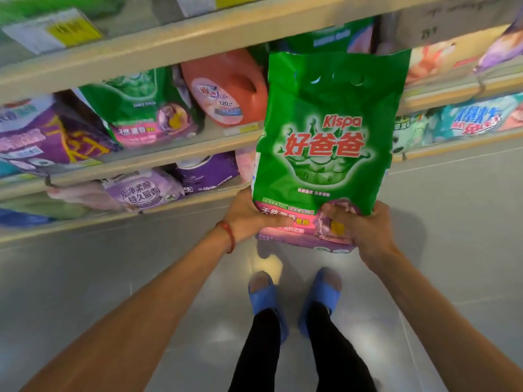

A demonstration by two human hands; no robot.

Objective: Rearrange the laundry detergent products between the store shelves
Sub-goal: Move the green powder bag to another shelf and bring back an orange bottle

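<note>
A green Kispa detergent bag (325, 131) with red lettering and a pink band at its bottom stands upright in front of the shelves, held off the shelf. My left hand (249, 216) grips its lower left corner, thumb across the pink band. My right hand (359, 224) grips the lower right corner with fingers curled into the bag. A matching green bag (135, 106) leans on the middle shelf at left, beside an orange detergent jug (226, 89). Another green bag (328, 38) shows behind the held one.
Purple bags (48, 137) fill the left of the middle shelf (175, 157); lilac and purple packs (147, 188) lie on the lower shelf. Blue-green packs (467, 117) sit at right. Grey tiled floor (113, 278) and my feet in blue slippers (266, 301) are below.
</note>
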